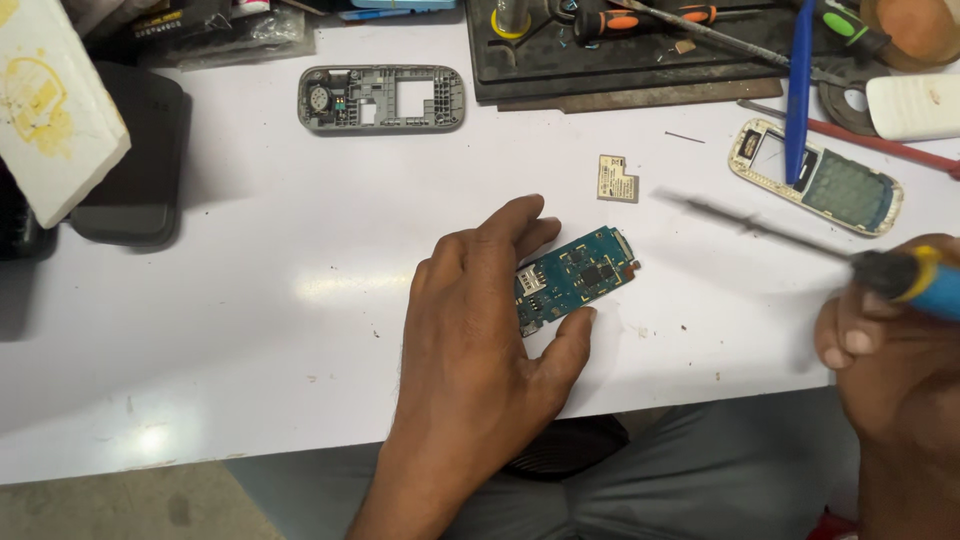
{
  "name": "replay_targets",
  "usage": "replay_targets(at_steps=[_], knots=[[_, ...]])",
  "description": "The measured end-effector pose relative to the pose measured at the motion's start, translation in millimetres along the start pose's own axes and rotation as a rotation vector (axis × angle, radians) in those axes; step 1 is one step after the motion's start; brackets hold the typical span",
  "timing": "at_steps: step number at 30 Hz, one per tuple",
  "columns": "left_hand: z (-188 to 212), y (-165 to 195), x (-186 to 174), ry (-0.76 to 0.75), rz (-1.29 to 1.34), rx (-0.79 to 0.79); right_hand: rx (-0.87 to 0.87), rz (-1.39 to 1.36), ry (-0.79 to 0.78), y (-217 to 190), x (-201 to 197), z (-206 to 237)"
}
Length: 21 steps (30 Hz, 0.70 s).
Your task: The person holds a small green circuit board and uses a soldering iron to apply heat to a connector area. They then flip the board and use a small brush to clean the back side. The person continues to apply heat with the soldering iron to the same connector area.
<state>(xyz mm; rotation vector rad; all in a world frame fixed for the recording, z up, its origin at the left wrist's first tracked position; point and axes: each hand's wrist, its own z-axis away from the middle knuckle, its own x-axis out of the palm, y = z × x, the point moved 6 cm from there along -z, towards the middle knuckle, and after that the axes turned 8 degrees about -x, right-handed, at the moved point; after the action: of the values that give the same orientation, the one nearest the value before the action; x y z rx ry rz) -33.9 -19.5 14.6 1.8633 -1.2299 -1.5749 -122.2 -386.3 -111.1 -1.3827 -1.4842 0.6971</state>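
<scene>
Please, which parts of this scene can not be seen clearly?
Head view:
- Circuit board: near end hidden under the left hand.
- Screwdriver: shaft blurred; handle cut off by the right edge, in the right hand.
- Tool tray: top cut off by the frame.

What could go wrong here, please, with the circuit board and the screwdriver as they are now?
The left hand only pinches the circuit board at its edges, so it might slide on the table. The screwdriver in the right hand could slip and scratch the board's parts.
</scene>
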Motion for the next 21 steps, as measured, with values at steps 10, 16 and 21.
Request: replay_targets(at_steps=[10, 16, 21], knots=[[-1, -1, 3, -0.035, -0.003, 0.009, -0.001, 0.086, 0.017, -5, 0, 0], [-4, 4, 6, -0.053, -0.032, 0.005, -0.050, 0.506, -0.049, -39, 51, 1], [1, 9, 12, -0.010, -0.037, 0.014, -0.035, 0.592, -0.013, -51, 85, 3]])
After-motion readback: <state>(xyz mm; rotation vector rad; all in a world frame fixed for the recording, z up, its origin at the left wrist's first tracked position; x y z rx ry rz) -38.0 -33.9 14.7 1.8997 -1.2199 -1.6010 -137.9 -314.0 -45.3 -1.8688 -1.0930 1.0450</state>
